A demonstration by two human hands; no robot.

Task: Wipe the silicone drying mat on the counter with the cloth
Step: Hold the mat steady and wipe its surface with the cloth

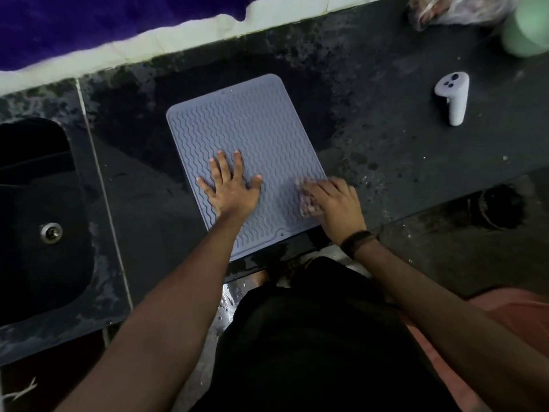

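Note:
A grey silicone drying mat (252, 126) with wavy ridges lies on the dark counter (386, 138), its near edge at the counter's front. My left hand (230, 188) lies flat on the mat's near-left part, fingers spread. My right hand (338, 203) sits on the mat's near-right corner, its fingers curled round a bunched pale cloth (306, 200). The cloth touches the mat and is mostly hidden under that hand. A dark band circles my right wrist.
A dark sink (44, 203) with a metal drain sits at the left. A white hand controller (453, 96) lies on the counter at the right. At the far right corner stand a pale green cup (527, 28) and a crumpled plastic bag (457, 10).

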